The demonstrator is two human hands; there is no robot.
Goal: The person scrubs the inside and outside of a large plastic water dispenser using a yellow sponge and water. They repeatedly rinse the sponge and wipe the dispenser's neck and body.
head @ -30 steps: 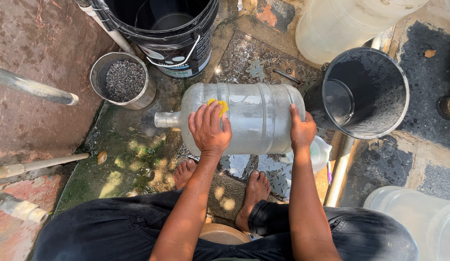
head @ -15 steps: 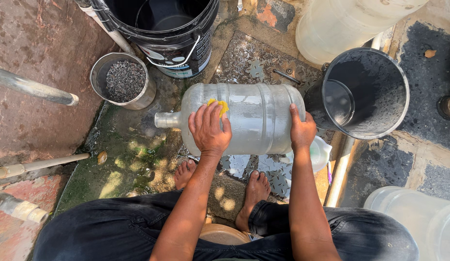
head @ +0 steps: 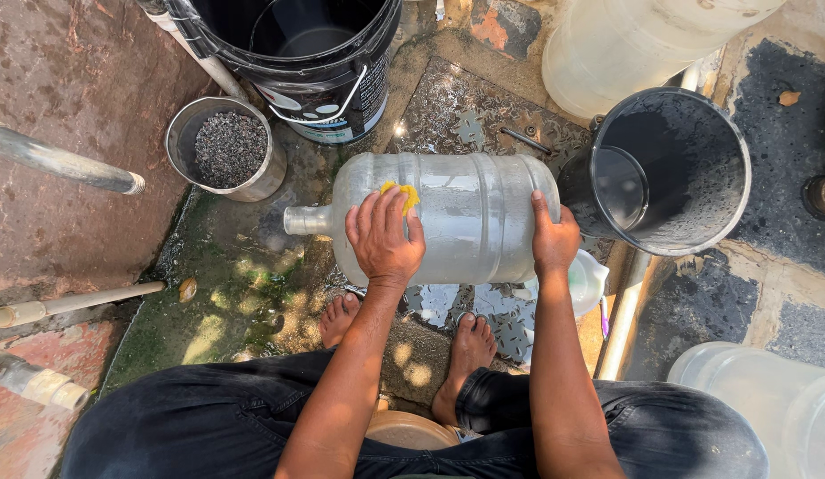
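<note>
Outdoors, wet mossy ground (head: 226, 293); left hand (head: 384, 239) presses yellow sponge (head: 404, 193) on water jug (head: 466, 217), right hand (head: 554, 241) grips base.

Your hands have little side room. Just beyond the big clear jug (head: 448, 217) the black bucket (head: 297, 62) blocks the way forward, and the small metal can of gravel (head: 228, 149) stands close to the jug's neck on your left. On your right the dark tub (head: 687, 168) nearly touches the jug's base. Open wet ground (head: 244, 284) lies left of the neck, as far as the grey pipe (head: 62, 161). Near you, your bare feet (head: 470, 346) fill the gap under the jug.
</note>
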